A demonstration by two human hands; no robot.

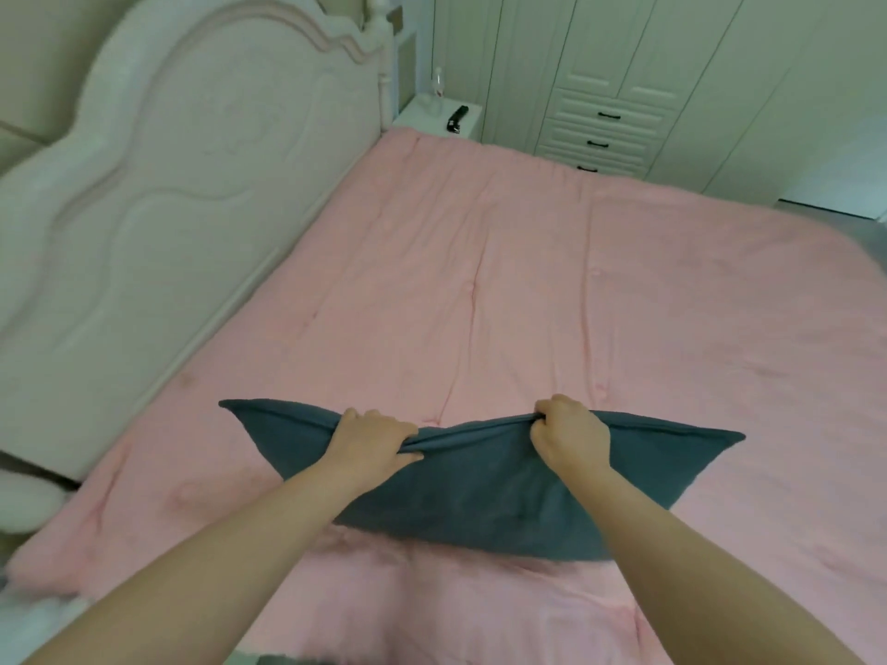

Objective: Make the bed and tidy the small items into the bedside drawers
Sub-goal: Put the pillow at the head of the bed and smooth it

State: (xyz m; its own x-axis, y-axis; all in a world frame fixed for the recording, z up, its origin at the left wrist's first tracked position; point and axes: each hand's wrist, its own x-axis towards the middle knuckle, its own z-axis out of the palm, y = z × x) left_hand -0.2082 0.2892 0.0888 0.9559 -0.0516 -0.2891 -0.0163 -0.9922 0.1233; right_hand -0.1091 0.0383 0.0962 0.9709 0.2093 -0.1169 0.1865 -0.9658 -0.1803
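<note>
Hands gripped the dark grey pillow (480,491) by its upper edge: the left hand (372,441) pinched a fold of fabric left of centre, and the right hand (571,436) bunched the cloth in curled fingers right of centre. The pillow hung lengthwise between them, its corners jutting out to either side and its lower edge at or just above the pink quilt (528,280); contact could not be confirmed. Holding the top seam at two points probably let the filling settle downward and kept the pillow square for placing. The quilt lay spread flat over the bed, reaching the white headboard (168,208) on the left, so the bed-making step appeared nearly finished, with the pillow not yet at the head end. On the bedside table (473,115) beyond the far corner lay a dark, oblong item (457,119), too small to identify, apparently not yet put into a drawer.
</note>
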